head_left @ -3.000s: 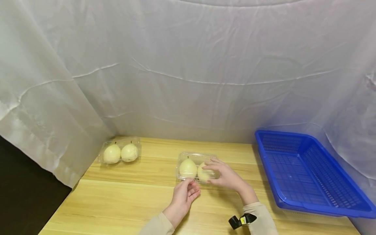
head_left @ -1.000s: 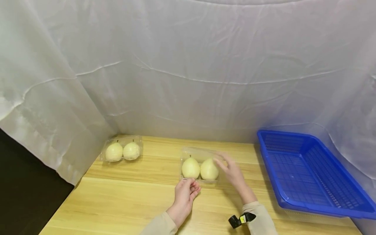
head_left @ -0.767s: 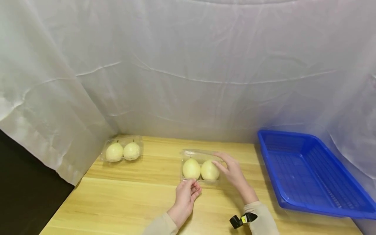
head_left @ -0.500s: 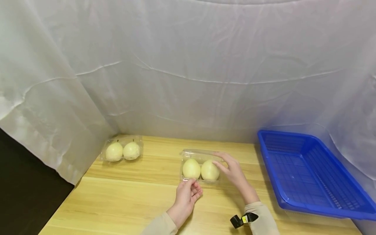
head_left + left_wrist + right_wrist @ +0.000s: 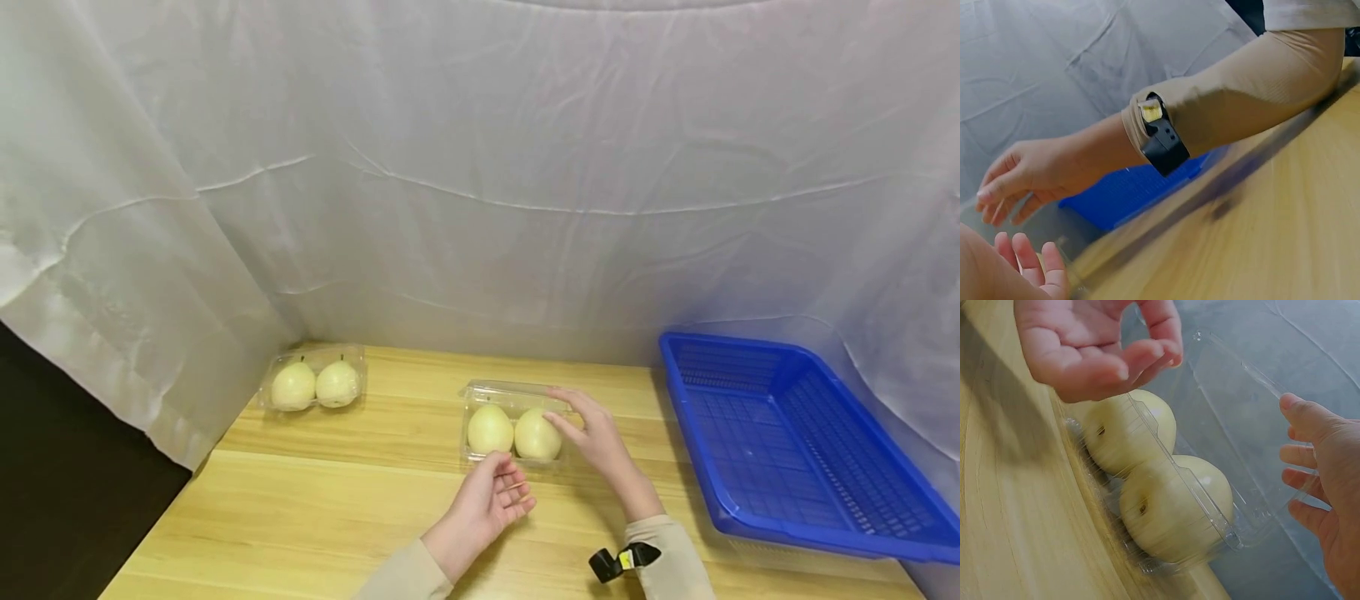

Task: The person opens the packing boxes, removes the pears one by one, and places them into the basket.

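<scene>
– So, what's new at the hands?
– L hand just loosened: ½ sec ago its fingertips were closed at the front edge of the clear box, now they're loosely curled w/ nothing in them. Can't tell if the thumb touches the rim. R hand pinches the edge of the lid, which is up at an angle.
– Meaning?
– Imo R alone has the lid, L's free, & the two pears inside look reachable.
– Rest?
– Box sits mid-tbl. 2nd pack, also pears, far L nr curtain; blue basket R, well apart.
</scene>
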Motion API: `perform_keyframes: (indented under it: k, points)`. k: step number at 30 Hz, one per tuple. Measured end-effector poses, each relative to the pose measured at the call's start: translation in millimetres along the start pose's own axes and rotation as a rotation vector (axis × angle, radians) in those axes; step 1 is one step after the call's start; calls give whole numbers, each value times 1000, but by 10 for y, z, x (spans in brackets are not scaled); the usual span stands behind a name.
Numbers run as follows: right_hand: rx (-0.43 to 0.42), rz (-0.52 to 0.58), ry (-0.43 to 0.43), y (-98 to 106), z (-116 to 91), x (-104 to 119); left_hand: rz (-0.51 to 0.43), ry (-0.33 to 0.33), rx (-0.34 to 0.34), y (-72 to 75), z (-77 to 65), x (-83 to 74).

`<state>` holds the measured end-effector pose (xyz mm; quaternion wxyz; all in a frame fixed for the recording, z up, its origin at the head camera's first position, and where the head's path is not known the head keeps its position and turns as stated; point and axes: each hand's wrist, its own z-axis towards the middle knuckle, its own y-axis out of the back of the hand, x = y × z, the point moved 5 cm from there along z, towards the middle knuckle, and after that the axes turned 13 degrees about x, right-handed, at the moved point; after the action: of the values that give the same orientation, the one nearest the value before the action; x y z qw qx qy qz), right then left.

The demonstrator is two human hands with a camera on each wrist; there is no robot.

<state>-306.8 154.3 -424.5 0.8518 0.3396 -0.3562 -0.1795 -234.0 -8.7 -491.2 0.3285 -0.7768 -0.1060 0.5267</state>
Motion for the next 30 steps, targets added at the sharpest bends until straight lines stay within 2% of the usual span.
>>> perform_keyframes:
  k: [6,10,13,16,20,24,30]
  points:
    - [-7,6,12,6,2,10,28,14,103,-111,-41,-150]
    - [-1,10,-3,8,-1,-10,103,7,198,-195,-80,-324]
    - [1,5,-12,14,-5,-23,176,-26,245,-234,-112,-463]
    - [-3,-5,-21,27,-7,-22,237,-73,261,-247,-142,-601]
    - [-12,-14,-31,44,-4,-1,374,-152,224,-236,-187,-798]
    - [-13,-18,-42,52,1,14,574,-249,137,-207,-228,-1005]
    - [-14,-22,-54,47,-5,0,875,-455,24,-159,-203,-1279]
